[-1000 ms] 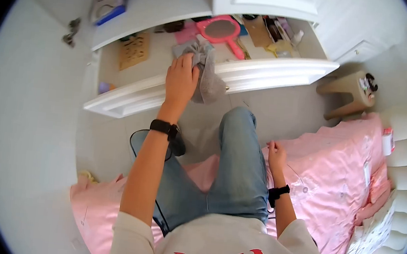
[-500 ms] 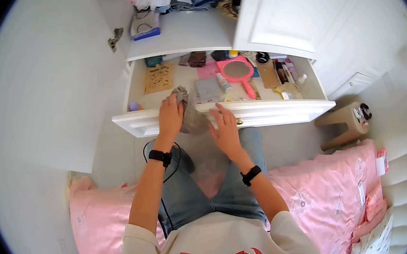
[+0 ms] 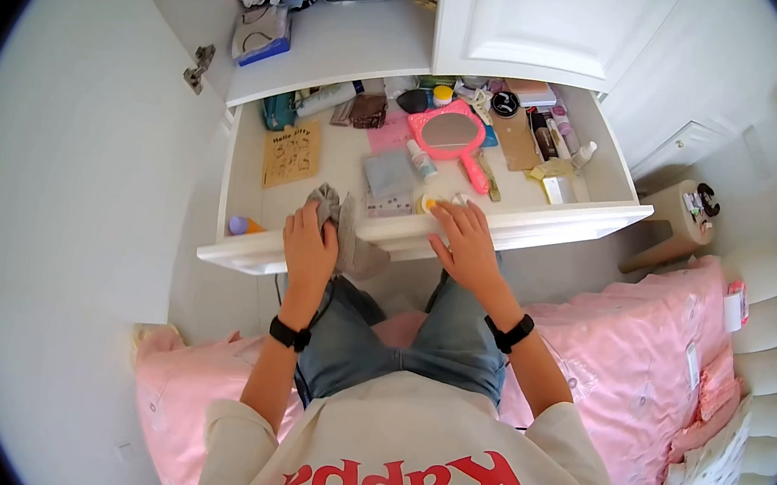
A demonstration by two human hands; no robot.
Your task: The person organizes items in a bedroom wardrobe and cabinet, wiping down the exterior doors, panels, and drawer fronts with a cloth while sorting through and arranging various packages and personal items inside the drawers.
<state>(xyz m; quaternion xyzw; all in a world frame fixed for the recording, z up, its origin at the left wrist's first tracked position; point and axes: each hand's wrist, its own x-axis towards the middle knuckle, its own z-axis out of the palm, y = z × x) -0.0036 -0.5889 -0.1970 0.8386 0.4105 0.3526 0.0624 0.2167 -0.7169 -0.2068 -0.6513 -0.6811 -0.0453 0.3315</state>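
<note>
My left hand (image 3: 309, 253) is closed around a crumpled grey cloth (image 3: 351, 239), which hangs over the front edge of the pulled-out white drawer (image 3: 561, 221). Fingers apart, my right hand (image 3: 471, 248) lies over the same front edge, its fingertips close to small white and yellow items. Inside the drawer, a pink hand mirror (image 3: 449, 133) lies near the middle. Beside it are a small white bottle (image 3: 422, 162) and a clear flat case (image 3: 389, 175). A tan Hello Kitty card (image 3: 292, 154) is at the left.
Above the drawer is a shelf (image 3: 352, 45) with folded clothes and a blue-edged box (image 3: 263, 37). The left cabinet door (image 3: 87, 135) stands open. A beige stool (image 3: 675, 221) holds small items at right. Pink bedding (image 3: 603, 360) lies behind me on both sides.
The drawer is further out, showing more items at its back. My right hand has shifted right and over the drawer's edge. My left hand still holds the grey cloth.
</note>
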